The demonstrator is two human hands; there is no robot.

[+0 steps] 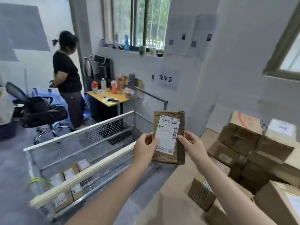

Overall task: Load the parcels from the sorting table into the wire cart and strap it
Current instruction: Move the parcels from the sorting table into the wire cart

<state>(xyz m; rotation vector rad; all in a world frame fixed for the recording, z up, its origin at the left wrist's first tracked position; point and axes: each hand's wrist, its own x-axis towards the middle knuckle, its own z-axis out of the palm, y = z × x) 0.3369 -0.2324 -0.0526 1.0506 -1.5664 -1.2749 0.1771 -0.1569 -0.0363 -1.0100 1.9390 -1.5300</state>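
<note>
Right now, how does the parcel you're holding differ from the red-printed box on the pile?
The held parcel is thin and flat; the red-printed box is thicker. The held parcel stands upright, gripped by left hand and right hand; the red-printed box rests on other boxes. Both are brown.

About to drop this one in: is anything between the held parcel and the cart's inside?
Nothing visible. The left hand and right hand hold the parcel beside the cart; its top is open between the rails, with boxes low inside.
</note>
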